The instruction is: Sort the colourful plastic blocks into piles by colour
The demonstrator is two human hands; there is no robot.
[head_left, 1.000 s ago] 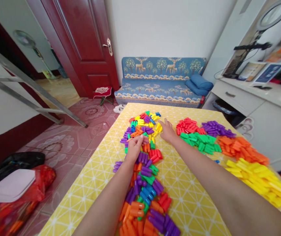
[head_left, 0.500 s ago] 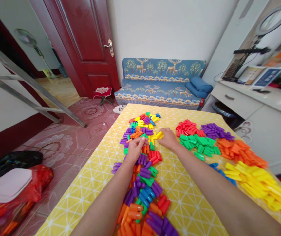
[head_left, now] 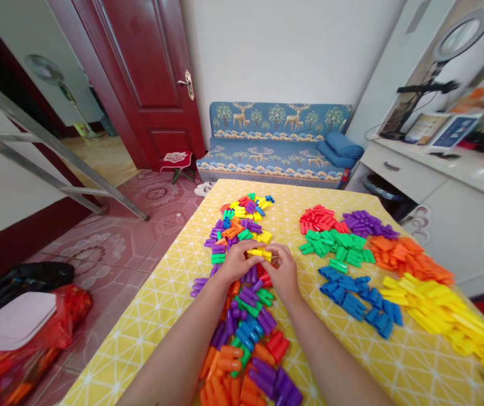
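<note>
My left hand (head_left: 238, 261) and my right hand (head_left: 284, 270) meet over the mixed row of blocks, fingers closed on a yellow bullet-shaped plastic building block (head_left: 260, 254) between them. Whether it is one piece or two joined, I cannot tell. Just beyond the fingers lies another yellow block (head_left: 266, 236). Under and around my hands runs a long mixed heap of purple blocks (head_left: 250, 296), orange blocks (head_left: 229, 359), blue blocks (head_left: 250, 332) and others in green, red and yellow.
Sorted piles lie on the right of the yellow patterned tablecloth (head_left: 322, 355): red (head_left: 320, 219), purple (head_left: 366, 224), green (head_left: 343, 246), orange (head_left: 407, 256), blue (head_left: 358, 296) and yellow (head_left: 445, 313). Past the table stands a blue sofa (head_left: 263, 149); a ladder (head_left: 89, 163) leans left.
My right hand has come left and nearer with yellow block in its fingers, joining my left hand, which has moved slightly right and nearer. The blue pile is now uncovered.
</note>
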